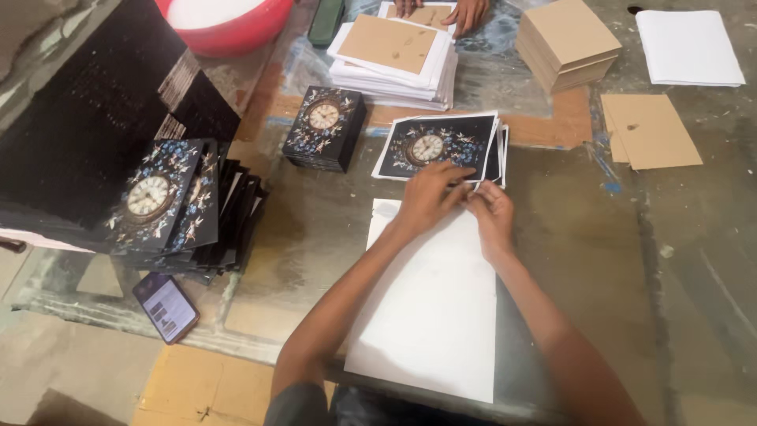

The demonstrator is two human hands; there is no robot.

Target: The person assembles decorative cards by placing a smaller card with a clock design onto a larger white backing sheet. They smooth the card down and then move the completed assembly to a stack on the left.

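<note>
Right now your left hand (426, 193) and right hand (490, 211) meet at the near edge of the stack of clock prints (438, 147), fingers curled and pinching its lower right corner; how firm the grip is, you cannot tell. That stack lies on the surface (599, 237) just beyond the white sheet (434, 315) under your forearms. Further left sits a small pile of clock tiles (325, 128). Another person's hands (465, 12) rest on cardboard-topped paper at the far edge.

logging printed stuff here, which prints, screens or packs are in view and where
Clock prints: under both hands, dark floral sheets.
Phone: lower left, lit screen, red case.
Clock boxes: centre, dark stack.
Clock covers: left, leaning.
Brown boards: top right, stack.
</note>
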